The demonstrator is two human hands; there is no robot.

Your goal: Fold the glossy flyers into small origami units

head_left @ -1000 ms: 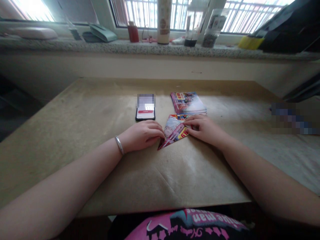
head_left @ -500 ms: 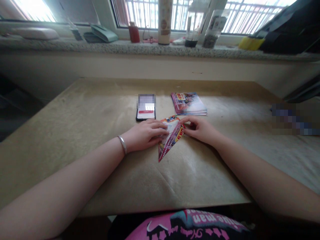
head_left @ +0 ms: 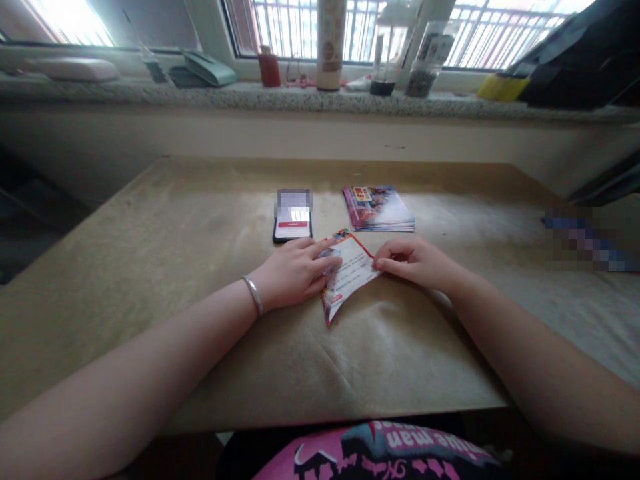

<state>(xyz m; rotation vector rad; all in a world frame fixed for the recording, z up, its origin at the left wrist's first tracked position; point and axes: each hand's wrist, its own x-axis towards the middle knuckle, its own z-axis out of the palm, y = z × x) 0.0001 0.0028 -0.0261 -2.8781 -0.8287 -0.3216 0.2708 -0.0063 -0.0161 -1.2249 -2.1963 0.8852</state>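
A printed paper flyer, white with red edging and small text, lies on the table between my hands, its near corner pointing toward me. My left hand, with a silver bangle at the wrist, rests flat on the flyer's left side, fingers spread and hiding part of it. Thumb and forefinger of my right hand pinch the flyer's right corner. Just beyond my left fingers lies a phone with a lit screen. Behind the flyer sits a stack of colourful flyers.
The beige table ends at a wall below a stone windowsill. On the sill stand a tall bottle, a red bottle, a green pouch and a yellow item. A blurred object lies at the right.
The flyer's right flap, folded over before, is now opened out to the right, showing white text. My right hand has moved slightly right with that corner. The left hand stays on the paper.
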